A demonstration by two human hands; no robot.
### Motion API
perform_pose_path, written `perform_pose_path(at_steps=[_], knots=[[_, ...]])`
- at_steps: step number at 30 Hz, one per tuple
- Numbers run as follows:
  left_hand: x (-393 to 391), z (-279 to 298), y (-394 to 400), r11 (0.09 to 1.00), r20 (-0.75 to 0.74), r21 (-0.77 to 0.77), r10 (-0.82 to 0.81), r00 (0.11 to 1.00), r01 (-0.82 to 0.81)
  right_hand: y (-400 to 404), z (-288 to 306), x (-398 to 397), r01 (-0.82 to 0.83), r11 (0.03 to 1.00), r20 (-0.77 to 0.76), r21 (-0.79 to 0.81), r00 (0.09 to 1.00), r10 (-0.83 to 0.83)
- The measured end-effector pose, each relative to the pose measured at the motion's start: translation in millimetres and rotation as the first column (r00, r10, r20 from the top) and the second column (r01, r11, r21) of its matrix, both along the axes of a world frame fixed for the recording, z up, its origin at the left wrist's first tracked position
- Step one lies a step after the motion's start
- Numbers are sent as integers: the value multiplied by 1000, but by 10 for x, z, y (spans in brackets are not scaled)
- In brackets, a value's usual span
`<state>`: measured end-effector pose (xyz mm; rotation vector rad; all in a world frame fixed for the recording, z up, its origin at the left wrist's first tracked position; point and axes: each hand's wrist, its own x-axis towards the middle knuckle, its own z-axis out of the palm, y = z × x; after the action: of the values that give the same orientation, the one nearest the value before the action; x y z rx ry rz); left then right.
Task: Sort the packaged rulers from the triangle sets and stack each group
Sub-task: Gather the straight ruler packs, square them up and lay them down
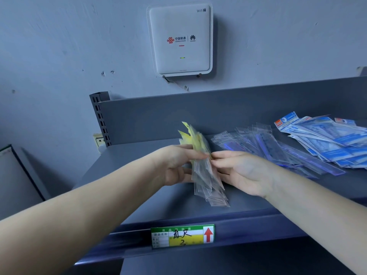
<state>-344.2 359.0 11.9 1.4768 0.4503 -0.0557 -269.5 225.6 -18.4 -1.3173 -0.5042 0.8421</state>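
A bundle of clear ruler packets with yellow header cards [204,169] stands tilted on the grey shelf [139,161], fanned at both ends. My left hand [176,165] grips the bundle from the left, thumb across its front. From the right, my right hand [238,171] pinches the bundle's edge with its fingertips. To the right lies a loose pile of clear blue ruler packets [278,147]. Further right, a spread pile of blue-and-white triangle set packets [325,139] reaches the frame's edge.
The shelf has a tall grey back panel [198,114] and a slotted upright [100,118] at its left end. A green and yellow price label [182,236] sits on the front rail. A white router [179,39] hangs on the wall above.
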Motion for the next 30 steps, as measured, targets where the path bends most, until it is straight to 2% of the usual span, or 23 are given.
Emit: perform_pose_path(at_steps=[2,6,10,12,15,17,19,23,27,30], knots=[[-16,-53,33,999,35,-23,30,999,-29,4,-7,-18,44,999,6,-11,999,-44],[-73,-134,77,996,114,-9,93,989,-93,25,-12,-40,96,993,143,-71,986,-85],[-148,-127,158,994,283,83,50,958,-76,103,46,-83,14,998,76,54,997,-18],[-174,-97,223,985,369,149,24,929,-85,150,95,-88,-20,997,97,79,995,12],[-207,-31,330,953,472,284,-40,881,-108,251,177,-104,-12,995,282,95,959,-15],[-229,43,370,896,531,426,-139,836,-122,355,249,-145,32,996,478,88,875,-71],[-244,128,383,855,575,491,-171,800,-169,472,318,-179,92,992,633,88,764,-127],[-269,146,432,901,659,388,-123,742,-195,662,392,-221,121,986,723,118,670,-169],[-276,-43,495,965,678,213,-35,734,-151,719,216,-344,50,998,714,30,698,-57],[-267,-122,469,985,693,124,1,721,-121,734,140,-372,41,999,680,29,732,-50]])
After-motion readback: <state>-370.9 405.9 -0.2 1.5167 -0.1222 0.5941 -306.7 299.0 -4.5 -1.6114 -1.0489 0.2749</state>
